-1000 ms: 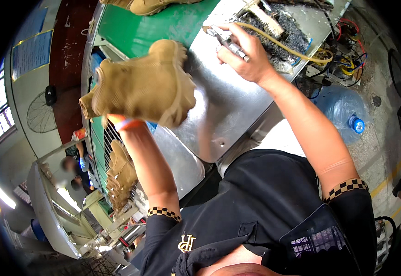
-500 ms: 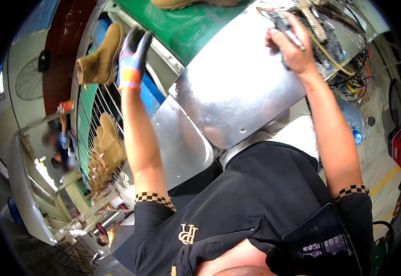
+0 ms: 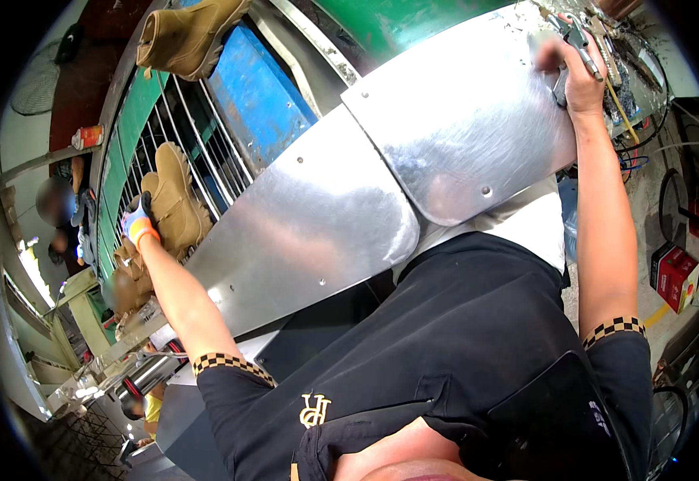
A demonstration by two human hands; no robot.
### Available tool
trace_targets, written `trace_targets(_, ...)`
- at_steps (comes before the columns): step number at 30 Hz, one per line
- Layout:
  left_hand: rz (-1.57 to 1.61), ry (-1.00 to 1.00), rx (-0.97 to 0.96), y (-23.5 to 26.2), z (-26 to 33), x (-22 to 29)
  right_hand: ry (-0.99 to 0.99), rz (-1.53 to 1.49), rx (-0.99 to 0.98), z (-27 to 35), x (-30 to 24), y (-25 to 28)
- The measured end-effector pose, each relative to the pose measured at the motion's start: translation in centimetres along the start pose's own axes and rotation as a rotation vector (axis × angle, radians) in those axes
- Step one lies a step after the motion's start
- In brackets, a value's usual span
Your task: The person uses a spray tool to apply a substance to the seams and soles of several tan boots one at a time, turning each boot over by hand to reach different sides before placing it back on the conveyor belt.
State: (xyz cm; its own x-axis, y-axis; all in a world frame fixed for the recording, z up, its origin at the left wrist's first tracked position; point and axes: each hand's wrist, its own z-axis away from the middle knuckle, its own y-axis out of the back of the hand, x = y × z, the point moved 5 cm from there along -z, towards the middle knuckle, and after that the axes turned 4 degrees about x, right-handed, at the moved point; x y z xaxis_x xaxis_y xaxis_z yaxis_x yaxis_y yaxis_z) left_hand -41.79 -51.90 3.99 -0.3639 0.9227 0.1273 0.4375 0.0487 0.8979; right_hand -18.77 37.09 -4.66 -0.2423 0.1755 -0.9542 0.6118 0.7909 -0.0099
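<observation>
My left hand [image 3: 140, 222], in a glove with a white-and-orange back and dark fingertips, is at the row of tan boots on the left. Its fingers close on the upper part of a tan boot [image 3: 174, 196] lying on the wire rack; the fingertips are partly hidden there. My right hand [image 3: 583, 84] grips a grey metal hand tool [image 3: 577, 38] with a slim pen-like end, over the far right of the shiny metal work plate [image 3: 461, 112]. Another tan boot [image 3: 185, 40] lies on its side at the upper left, apart from both hands.
More tan boots [image 3: 129, 280] are crowded nearer along the rack [image 3: 205, 128]. A blue panel [image 3: 257, 88] lies beside it, and a green surface [image 3: 413, 24] is beyond the plate. Brushes, a yellow hose [image 3: 610, 92] and cables clutter the far right. Other people are at the left.
My left hand has left the spot beside the upper boot and come back and left to the row of boots. The view has swung left. My right hand still holds the tool.
</observation>
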Motion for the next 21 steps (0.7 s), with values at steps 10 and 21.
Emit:
trace_targets(10,0.593,-0.178,0.229,10.0,24.2,14.3,0.104,0.061,0.064,0.5,-0.3,0.4)
trace_targets(21,0.431,-1.013,0.065,18.1,39.1,27.2,-0.112,-0.115,0.042,1.4,0.1,0.8)
